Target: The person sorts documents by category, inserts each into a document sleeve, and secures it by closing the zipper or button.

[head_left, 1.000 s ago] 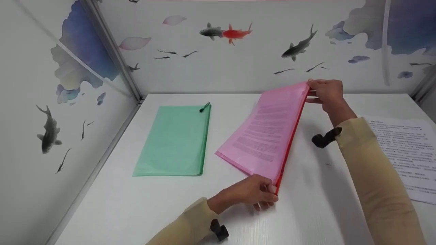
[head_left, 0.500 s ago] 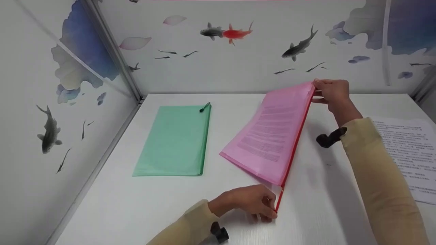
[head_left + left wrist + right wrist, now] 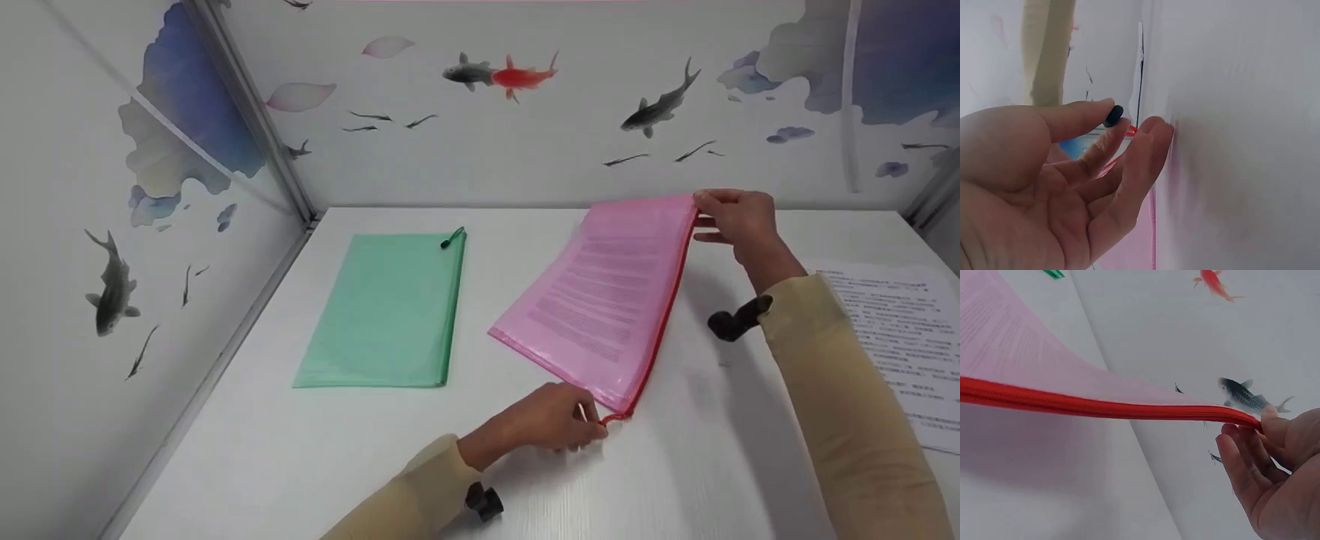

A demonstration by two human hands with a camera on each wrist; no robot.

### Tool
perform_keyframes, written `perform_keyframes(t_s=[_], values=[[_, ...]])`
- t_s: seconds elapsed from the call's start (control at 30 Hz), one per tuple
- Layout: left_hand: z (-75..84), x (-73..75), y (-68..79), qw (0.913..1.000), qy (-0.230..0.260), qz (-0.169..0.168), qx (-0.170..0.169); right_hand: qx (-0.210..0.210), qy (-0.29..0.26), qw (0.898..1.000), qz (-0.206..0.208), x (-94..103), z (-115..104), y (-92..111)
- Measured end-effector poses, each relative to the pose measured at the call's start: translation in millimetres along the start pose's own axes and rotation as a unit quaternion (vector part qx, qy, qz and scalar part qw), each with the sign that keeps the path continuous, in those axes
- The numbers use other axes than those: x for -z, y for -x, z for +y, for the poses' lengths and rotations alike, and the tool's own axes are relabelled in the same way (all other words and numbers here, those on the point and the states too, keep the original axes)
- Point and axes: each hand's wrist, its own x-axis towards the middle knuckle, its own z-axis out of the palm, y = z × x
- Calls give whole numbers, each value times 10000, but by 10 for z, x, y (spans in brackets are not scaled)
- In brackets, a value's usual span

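Note:
A pink translucent zipper folder [image 3: 600, 292] with printed sheets inside is held tilted, its red zipper edge [image 3: 1100, 409] raised off the table. My right hand [image 3: 742, 221] pinches the far corner at the end of that edge, between thumb and index finger. By the near corner, my left hand [image 3: 551, 416] pinches the small black bead [image 3: 1113, 116] of the pull cord between thumb and index finger. The short red cord [image 3: 616, 417] bends loosely from these fingertips to the folder's near corner. In the right wrist view the zipper runs closed along the visible edge.
A green zipper folder [image 3: 382, 311] with a cord pull lies flat to the left on the white table [image 3: 247, 457]. Printed paper sheets [image 3: 900, 337] lie at the right, partly behind the right sleeve. Fish-patterned walls [image 3: 525, 135] border the table at the back and left.
My left hand drew the cord taut toward the near edge, then came back up, leaving it slack. The right hand and the pink folder have shifted slightly right, and lately a little lower.

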Motion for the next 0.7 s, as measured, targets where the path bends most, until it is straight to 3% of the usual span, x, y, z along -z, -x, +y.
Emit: perform_keyframes(t_s=[0.17, 0.3, 0.43, 0.53, 0.7], values=[[-17, 76, -112, 9938, -507, 987, -74, 79, 383, 9984, -417, -36, 137, -10], [-47, 168, -217, 9883, -629, 1386, -125, 152, 447, 9966, -674, -75, 238, -14], [-142, 290, -332, 9825, -841, 1653, -186, 130, 518, 9963, -671, -109, 331, -24], [-248, 393, -401, 9782, -1199, 1694, -3, 69, 558, 9967, -577, -127, 391, -30], [-380, 517, -473, 9752, -1836, 1086, 598, -83, 540, 9970, -554, -154, 506, -29]])
